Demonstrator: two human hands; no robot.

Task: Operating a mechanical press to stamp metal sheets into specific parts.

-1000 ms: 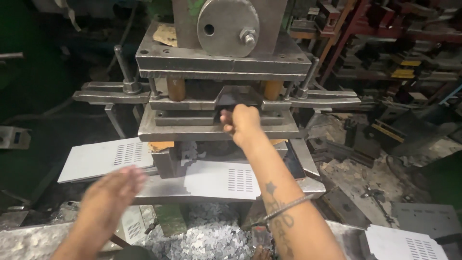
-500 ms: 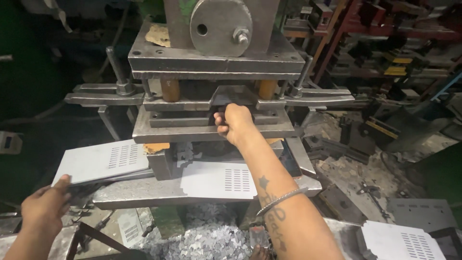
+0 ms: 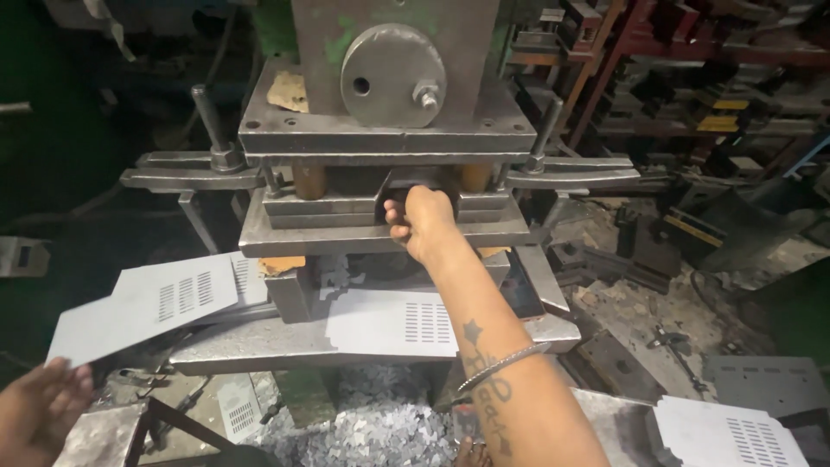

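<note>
My right hand (image 3: 424, 220) reaches into the die opening of a steel punch press (image 3: 389, 130) and is closed on a dark metal piece there; what it grips is mostly hidden by my fingers. My left hand (image 3: 39, 411) at the lower left holds the near corner of a grey slotted sheet-metal panel (image 3: 143, 307), lifted and tilted beside the press. Another slotted grey panel (image 3: 393, 322) lies flat on the press bed below my right forearm.
A heap of small metal punchings (image 3: 372, 428) lies under the press. Another slotted panel (image 3: 735, 428) rests at the lower right. Racks of dies and tools (image 3: 692, 95) fill the right background. A metal block (image 3: 95, 437) sits by my left hand.
My left hand dropped to the lower left, took hold of the grey panel and pulled it out leftward and up. My right hand stayed in the die opening.
</note>
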